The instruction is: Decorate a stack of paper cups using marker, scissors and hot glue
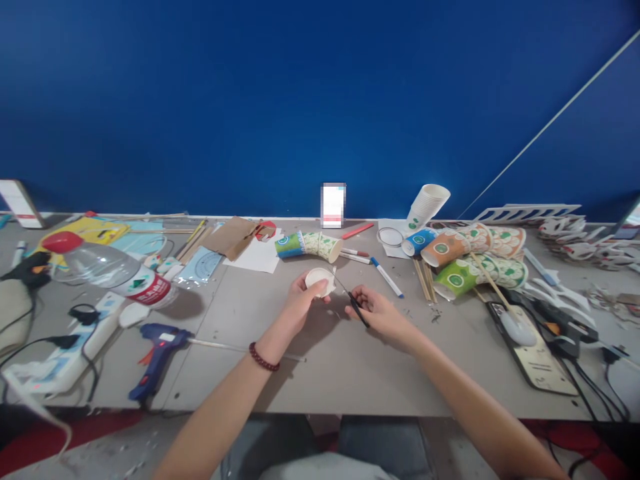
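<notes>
My left hand (pixel 303 297) grips a small round white paper piece (pixel 318 281), perhaps a cup bottom, with the thumb across its face. In my right hand (pixel 373 308) is a slim tool with a black handle and a thin pale tip, probably a utility knife (pixel 358 309); my fingers are wrapped round it. Its tip points up and left, close to the right edge of the white piece; whether they touch I cannot tell. Just behind my hands lies a curved, joined row of printed paper cups (pixel 309 246).
Markers (pixel 387 277) lie beyond my right hand. Farther right are more joined cups (pixel 455 280), a stack of white cups (pixel 427 207) and a mouse (pixel 518 329). On the left are a glue gun (pixel 159 353), a power strip (pixel 75 353) and a tilted bottle (pixel 110 268). A phone (pixel 333 205) stands against the wall.
</notes>
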### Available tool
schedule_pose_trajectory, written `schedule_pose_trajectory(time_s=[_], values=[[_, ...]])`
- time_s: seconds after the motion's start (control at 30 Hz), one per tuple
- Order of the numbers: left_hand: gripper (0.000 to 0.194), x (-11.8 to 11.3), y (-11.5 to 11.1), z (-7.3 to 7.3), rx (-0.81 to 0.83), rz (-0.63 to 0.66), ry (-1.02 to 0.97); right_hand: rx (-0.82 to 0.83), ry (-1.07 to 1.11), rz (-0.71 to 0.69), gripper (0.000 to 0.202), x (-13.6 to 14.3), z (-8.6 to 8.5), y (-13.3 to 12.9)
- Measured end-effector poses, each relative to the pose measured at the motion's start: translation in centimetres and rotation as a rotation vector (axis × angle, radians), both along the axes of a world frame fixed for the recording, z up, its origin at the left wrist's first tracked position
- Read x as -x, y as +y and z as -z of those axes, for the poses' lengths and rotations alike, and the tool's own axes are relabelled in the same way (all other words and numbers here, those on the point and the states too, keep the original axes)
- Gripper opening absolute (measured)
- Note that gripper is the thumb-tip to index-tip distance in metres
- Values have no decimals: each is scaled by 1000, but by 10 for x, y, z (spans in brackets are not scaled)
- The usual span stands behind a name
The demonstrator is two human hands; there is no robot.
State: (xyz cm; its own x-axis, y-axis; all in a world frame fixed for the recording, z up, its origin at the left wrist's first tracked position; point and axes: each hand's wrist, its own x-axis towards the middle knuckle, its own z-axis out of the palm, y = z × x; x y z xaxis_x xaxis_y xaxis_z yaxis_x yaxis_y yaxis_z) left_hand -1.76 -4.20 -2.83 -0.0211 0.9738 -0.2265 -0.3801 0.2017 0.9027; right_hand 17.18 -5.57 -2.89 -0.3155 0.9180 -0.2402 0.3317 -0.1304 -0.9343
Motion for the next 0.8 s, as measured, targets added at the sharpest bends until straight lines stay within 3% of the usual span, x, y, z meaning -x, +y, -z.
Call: schedule_pose_trajectory(time_s=[0.27,0.53,0.8], values=[[28,-2,-3,0,-22,87,37,28,-22,-4,33,-2,1,1],[30,-1,-3,-5,2,78,54,82,-50,26,34,-1,-4,1],[31,0,-1,-4,13,73,70,36,-78,-1,30,2,-5,-1]])
